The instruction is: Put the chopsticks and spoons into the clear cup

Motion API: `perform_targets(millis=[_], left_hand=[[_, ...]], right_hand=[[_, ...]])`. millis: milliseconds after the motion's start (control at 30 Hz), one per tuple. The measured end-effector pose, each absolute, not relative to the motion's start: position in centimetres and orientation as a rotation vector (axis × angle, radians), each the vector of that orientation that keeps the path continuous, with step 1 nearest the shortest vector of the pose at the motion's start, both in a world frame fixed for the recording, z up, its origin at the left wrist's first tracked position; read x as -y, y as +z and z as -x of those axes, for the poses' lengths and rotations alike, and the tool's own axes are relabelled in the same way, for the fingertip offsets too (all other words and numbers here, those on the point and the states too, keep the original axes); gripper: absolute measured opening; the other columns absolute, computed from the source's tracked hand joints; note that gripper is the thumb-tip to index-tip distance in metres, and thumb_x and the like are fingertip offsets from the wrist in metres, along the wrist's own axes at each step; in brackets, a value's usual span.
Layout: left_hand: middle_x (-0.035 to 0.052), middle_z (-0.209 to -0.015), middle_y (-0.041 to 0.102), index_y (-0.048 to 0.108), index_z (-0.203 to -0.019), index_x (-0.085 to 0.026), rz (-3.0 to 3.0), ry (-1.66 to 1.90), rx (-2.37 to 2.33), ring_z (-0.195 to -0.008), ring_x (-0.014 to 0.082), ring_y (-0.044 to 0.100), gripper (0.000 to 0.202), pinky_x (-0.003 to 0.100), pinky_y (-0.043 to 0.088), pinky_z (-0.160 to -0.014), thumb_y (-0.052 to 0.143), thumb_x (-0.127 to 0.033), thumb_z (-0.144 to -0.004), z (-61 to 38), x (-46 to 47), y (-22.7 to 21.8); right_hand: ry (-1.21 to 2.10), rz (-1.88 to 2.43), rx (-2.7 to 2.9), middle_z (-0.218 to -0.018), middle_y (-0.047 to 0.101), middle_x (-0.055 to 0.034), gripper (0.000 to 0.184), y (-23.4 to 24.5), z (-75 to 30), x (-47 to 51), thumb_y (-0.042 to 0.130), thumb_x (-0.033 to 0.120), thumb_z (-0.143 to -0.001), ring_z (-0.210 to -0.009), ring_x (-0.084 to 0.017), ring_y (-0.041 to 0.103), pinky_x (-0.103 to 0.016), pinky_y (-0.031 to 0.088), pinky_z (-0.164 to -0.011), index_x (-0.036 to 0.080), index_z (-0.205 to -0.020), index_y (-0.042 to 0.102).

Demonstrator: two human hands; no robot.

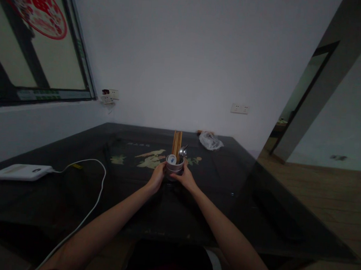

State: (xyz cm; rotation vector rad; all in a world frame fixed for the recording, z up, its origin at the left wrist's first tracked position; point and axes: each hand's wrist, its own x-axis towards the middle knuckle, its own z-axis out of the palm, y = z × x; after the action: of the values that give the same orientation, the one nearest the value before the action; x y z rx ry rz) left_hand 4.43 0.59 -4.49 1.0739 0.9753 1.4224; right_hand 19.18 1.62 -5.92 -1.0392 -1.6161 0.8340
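Note:
My left hand (157,178) and my right hand (188,180) are closed around a small stack of bowls (174,167), one on each side. The right thumb lies across the front of the stack. Inside the top bowl rests a white piece with a blue mark (171,160), perhaps a porcelain spoon or small cup. A shiny metal spoon (183,151) leans out at the right. Several wooden chopsticks (177,142) extend up from the bowl; their lower ends are hidden.
The dark table (206,217) has a painted pattern. At left lies a white power bank (21,172) with a white cable (103,177) running toward my left arm. A crumpled clear plastic bag (210,141) sits near the back wall. A dark flat object (277,214) is at right.

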Motion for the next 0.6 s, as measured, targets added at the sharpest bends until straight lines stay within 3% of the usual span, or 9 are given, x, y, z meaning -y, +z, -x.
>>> perform_targets(millis=[233,600], left_hand=[[0.0103,-0.118,0.064,0.064,-0.104,-0.013,-1.005,1.452,-0.896,-0.112,0.0225,0.056,0.033,0.035,0.043,-0.097,0.048,-0.026,-0.078,-5.1,-0.5,-4.8],[0.0076,-0.135,0.052,0.055,-0.124,-0.018,-1.218,1.248,-0.862,-0.123,0.0219,0.049,0.043,0.035,0.041,-0.101,0.045,-0.024,-0.082,-8.2,0.0,-4.5]], right_hand=[[0.855,1.072,1.611,-0.125,0.057,-0.0117,0.091,-5.8,-20.2,-2.3,0.082,0.028,-0.051,-0.117,-0.027,0.053,-0.043,0.04,-0.1,0.019,-0.131,0.041],[0.872,1.085,1.588,-0.115,0.063,-0.0107,0.072,-5.6,-25.0,-2.2,0.084,0.03,-0.05,-0.107,-0.027,0.058,-0.042,0.045,-0.094,0.016,-0.114,0.053]])
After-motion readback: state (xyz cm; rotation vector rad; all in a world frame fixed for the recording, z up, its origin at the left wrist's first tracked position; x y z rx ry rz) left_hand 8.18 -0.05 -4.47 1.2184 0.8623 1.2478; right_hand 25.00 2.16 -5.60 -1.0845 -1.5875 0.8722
